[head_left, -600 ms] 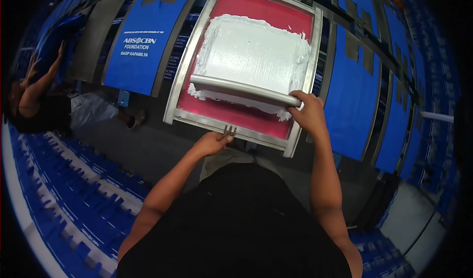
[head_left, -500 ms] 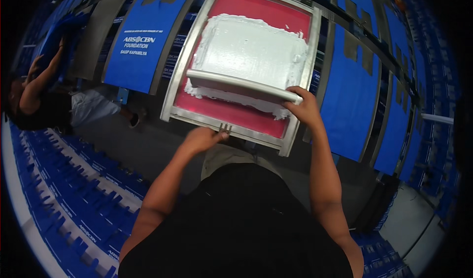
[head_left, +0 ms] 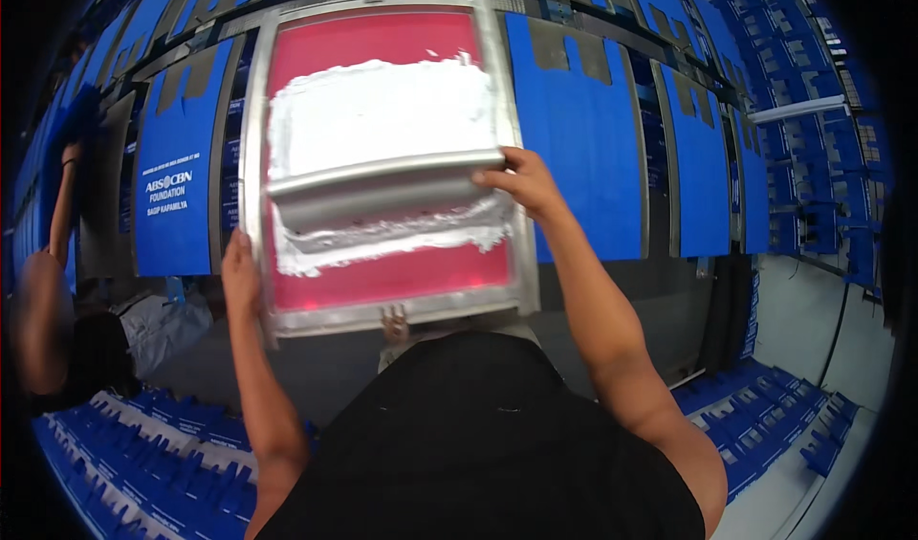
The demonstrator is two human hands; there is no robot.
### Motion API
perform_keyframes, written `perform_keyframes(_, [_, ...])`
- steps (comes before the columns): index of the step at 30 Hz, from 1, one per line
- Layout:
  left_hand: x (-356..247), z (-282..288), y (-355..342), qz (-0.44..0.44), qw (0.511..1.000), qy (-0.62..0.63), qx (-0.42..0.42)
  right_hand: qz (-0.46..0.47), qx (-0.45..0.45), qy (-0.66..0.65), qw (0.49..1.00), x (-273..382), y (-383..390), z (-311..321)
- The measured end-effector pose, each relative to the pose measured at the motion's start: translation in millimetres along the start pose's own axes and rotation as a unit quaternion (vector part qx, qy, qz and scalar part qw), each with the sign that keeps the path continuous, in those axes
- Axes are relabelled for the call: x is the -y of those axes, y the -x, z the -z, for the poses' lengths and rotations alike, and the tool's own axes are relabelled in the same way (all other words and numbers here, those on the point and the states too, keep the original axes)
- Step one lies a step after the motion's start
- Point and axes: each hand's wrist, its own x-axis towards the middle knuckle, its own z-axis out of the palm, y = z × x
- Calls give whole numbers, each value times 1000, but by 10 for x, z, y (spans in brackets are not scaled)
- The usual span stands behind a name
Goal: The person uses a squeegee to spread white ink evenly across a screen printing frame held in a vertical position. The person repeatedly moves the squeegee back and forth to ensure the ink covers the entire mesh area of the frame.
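Observation:
A metal-framed printing screen [head_left: 507, 157] with red mesh lies on the long table in front of me, its upper half covered in thick white ink [head_left: 382, 114]. My right hand [head_left: 521, 181] grips the right end of a long silver squeegee [head_left: 382, 191] lying across the screen's middle, with a ridge of white ink just below the blade. My left hand [head_left: 239, 277] holds the screen's lower left corner by its frame.
Blue fabric pieces [head_left: 583, 119] lie in a row along the table on both sides of the screen; one at left [head_left: 172, 196] bears white lettering. Another person [head_left: 57, 291] reaches over the table at far left. Stacks of blue pieces [head_left: 153, 454] cover the floor.
The squeegee has moved up the screen, away from me. My left hand has shifted from the frame's near edge to its lower left corner. My view has swung, putting the screen more upright and central.

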Motion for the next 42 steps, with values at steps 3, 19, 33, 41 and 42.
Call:
perform_keyframes(3, [-192,-807,320,-29,999,-32,-24,-3,-31,5,1000,96,268,942])
perform_keyframes(19, [-731,-3491,1308,-42,997,67,-6,-16,-38,-58,997,-1014,592,3607])
perform_keyframes(33, [-511,-3534,1175,11,997,74,17,-7,-31,6,999,-1071,666,3590])
perform_keyframes(41, [-618,-3524,1140,-33,996,80,36,2,-46,-17,999,-1078,678,3549])
perform_keyframes(42, [-607,-3537,1152,-27,995,88,34,2,-46,-9,999,-1086,696,3556])
